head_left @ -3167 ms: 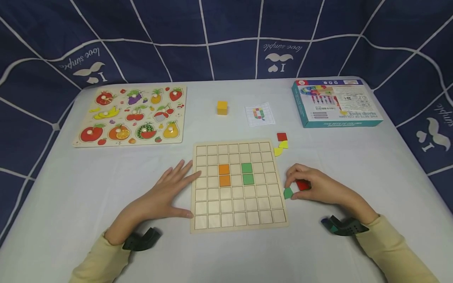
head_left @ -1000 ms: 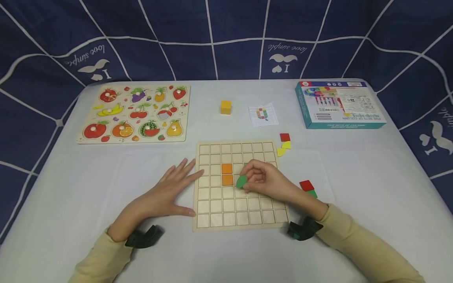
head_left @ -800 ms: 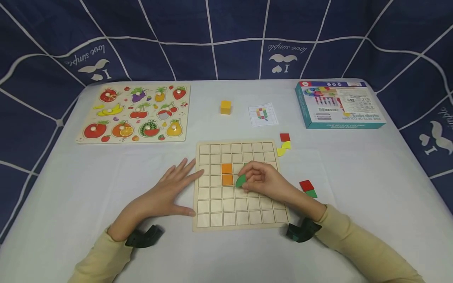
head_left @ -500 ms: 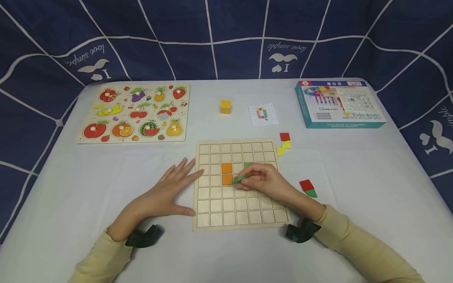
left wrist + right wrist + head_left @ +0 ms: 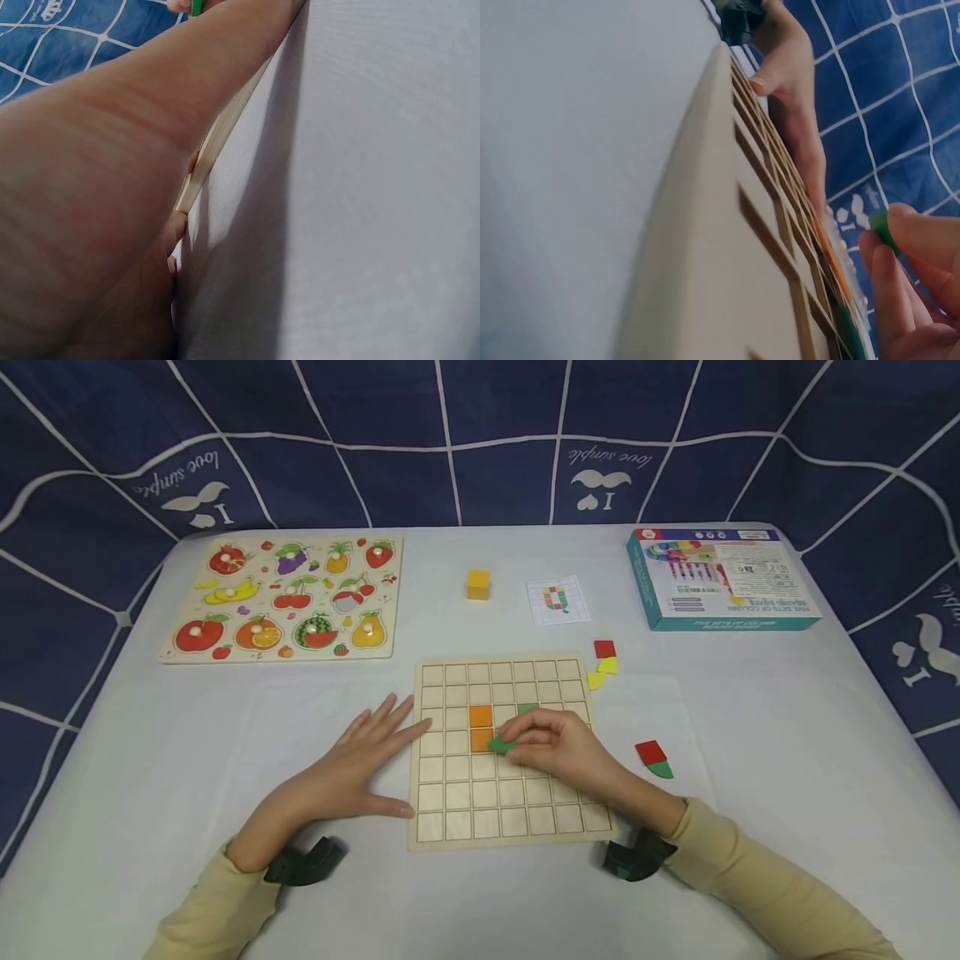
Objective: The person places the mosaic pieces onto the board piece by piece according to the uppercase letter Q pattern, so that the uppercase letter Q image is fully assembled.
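Observation:
My right hand (image 5: 555, 743) pinches a green tile (image 5: 501, 745) with a curved edge between thumb and fingers. In the right wrist view the same green tile (image 5: 883, 229) sits above the board, apart from it. Two orange square tiles (image 5: 481, 717) lie stacked in a column on the wooden grid board (image 5: 487, 797). A green square tile (image 5: 528, 709) shows partly behind my right hand, which hides what lies below it. My left hand (image 5: 348, 772) rests spread along the board's left edge, fingertips on the frame and thumb at the lower left.
Right of the board lie a red square (image 5: 651, 752) and a green curved tile (image 5: 660, 770). A red square (image 5: 604, 649) and yellow curved tiles (image 5: 596, 681) sit near its top right corner. Behind are a pattern card (image 5: 558, 601), yellow cube (image 5: 477, 585), fruit puzzle (image 5: 281, 602) and box (image 5: 723, 581).
My right hand picked up the green curved tile from right of the board and carried it left over the grid. Lately it has turned the tile in its fingers. My left hand stays put.

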The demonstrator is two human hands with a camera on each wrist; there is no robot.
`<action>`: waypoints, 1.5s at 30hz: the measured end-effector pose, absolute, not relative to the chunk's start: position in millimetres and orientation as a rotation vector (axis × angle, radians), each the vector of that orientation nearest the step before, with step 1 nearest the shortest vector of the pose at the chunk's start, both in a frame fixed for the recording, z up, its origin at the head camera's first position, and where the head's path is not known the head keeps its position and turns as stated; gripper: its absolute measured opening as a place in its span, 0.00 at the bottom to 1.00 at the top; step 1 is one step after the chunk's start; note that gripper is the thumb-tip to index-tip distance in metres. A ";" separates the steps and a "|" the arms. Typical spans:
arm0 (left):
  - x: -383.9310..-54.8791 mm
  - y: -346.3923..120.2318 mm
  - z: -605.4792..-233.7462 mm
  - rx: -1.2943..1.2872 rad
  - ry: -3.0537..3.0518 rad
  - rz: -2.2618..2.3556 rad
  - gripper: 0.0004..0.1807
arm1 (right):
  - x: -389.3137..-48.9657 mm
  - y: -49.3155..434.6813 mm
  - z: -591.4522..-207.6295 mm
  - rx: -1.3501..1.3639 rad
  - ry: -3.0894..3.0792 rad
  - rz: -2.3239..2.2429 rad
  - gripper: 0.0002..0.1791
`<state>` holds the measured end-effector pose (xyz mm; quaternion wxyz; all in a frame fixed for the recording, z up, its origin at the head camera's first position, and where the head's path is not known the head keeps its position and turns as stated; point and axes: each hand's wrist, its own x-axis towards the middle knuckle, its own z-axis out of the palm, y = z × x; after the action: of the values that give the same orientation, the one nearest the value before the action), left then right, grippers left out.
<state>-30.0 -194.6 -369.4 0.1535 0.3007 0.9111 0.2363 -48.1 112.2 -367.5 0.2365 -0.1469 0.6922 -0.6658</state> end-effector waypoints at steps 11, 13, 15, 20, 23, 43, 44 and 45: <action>-30.6 -194.1 -369.5 0.863 2.610 0.670 0.60 | -40.9 103.4 -368.2 -0.431 2.049 -1.740 0.15; -30.4 -194.1 -369.3 0.857 2.611 0.667 0.60 | -40.0 102.1 -369.0 -0.501 2.115 -1.695 0.16; -30.3 -194.1 -369.3 0.850 2.612 0.665 0.60 | -39.2 100.5 -369.9 -0.596 2.207 -1.635 0.16; -30.4 -194.4 -368.8 0.844 2.613 0.664 0.60 | -37.3 95.9 -372.7 -0.747 2.394 -1.510 0.15; -30.5 -194.4 -369.1 0.843 2.612 0.668 0.60 | -35.0 93.4 -373.1 -0.769 2.431 -1.482 0.15; -30.4 -193.4 -369.8 0.839 2.615 0.690 0.60 | -28.6 94.0 -367.7 -0.833 2.459 -1.382 0.15; -30.4 -193.4 -369.9 0.839 2.617 0.689 0.60 | -28.7 93.6 -367.7 -0.842 2.469 -1.380 0.14; -30.5 -193.5 -370.1 0.841 2.620 0.686 0.60 | -28.9 93.1 -367.5 -0.851 2.479 -1.379 0.14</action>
<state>-30.5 -193.5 -370.1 0.1524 0.2930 0.9131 0.2393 -28.9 93.1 -367.5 0.0899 -0.2862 0.8337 -0.4636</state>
